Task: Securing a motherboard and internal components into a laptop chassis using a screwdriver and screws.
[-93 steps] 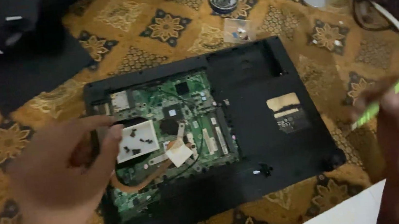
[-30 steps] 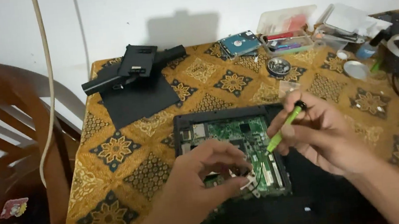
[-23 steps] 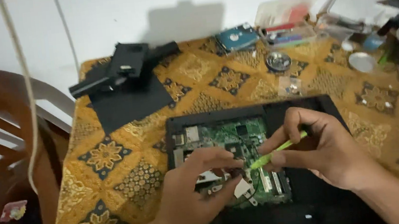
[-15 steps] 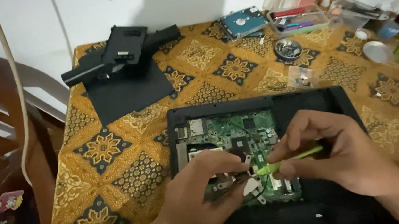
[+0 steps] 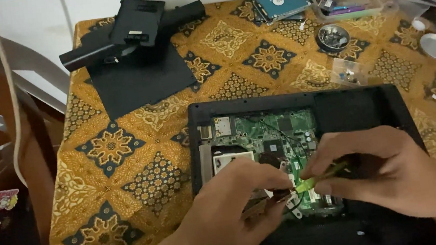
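Okay, head view only. Right hand (image 5: 388,170) is clenched around a green screwdriver (image 5: 316,178), tip pointing left and down onto the green motherboard (image 5: 262,134) inside the opened black laptop base (image 5: 360,109). Left hand (image 5: 232,211) sits just left of that tip, fingers (image 5: 268,172) pinched down on the board beside a small metal bracket (image 5: 255,208); cannot tell whether it actually grasps anything. Both hands nearly touch over the lower middle of the board. Laptop base lies on a table covered by a gold patterned cloth (image 5: 126,163).

Away from the grip, toward the far edge: black plastic cover panels (image 5: 137,55) up left, a bare hard drive (image 5: 281,2) straight above, a clear plastic parts box (image 5: 347,1) to its right. Nearer the grip, up right: round metal tin of screws (image 5: 332,37), small clear bag (image 5: 349,72). Wooden chair (image 5: 21,130) far left, pale cord (image 5: 7,89) hanging across it.
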